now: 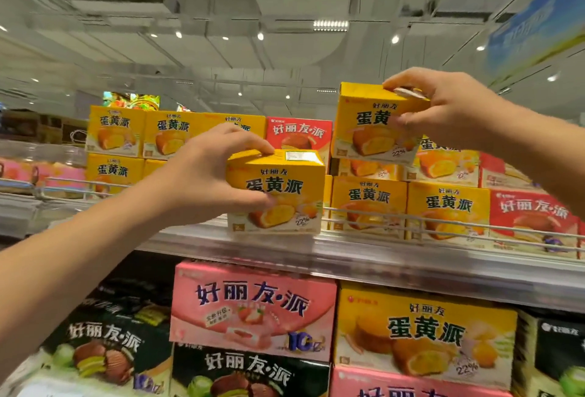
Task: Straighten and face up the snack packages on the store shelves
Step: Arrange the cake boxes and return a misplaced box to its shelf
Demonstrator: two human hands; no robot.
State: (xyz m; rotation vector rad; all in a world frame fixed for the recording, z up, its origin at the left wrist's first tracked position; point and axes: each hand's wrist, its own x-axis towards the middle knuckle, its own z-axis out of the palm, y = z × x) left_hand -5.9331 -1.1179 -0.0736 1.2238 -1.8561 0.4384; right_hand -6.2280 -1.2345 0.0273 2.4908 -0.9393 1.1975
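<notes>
Gripping a small yellow box [278, 190] by its left end, the left hand [205, 171] curls its fingers over the top edge and sets its thumb against the printed front; this box stands upright at the front lip of the upper shelf [395, 257], facing forward. The right hand [449, 108] holds a second yellow box [370, 124] by its right end, fingers hooked over the top and thumb on the front, and carries it raised above the stacked row, slightly tilted. Both hands are closed around their boxes, neither spread wide. Behind the left hand, four more yellow boxes [114, 133] show in two layers, partly hidden by the hand. A red box [299, 133] stands between the two held boxes, further back. Under the raised box, two yellow boxes [368, 203] sit side by side behind the wire rail [443, 222], with about two more lying on top of them, and one red box [535, 219] at the right end with another red one above it. On the lower shelf lie two pink boxes [253, 308], one large yellow box [424, 333] and three dark boxes [104, 346], one of which is cut off at the right edge. The exact count further back cannot be told.
</notes>
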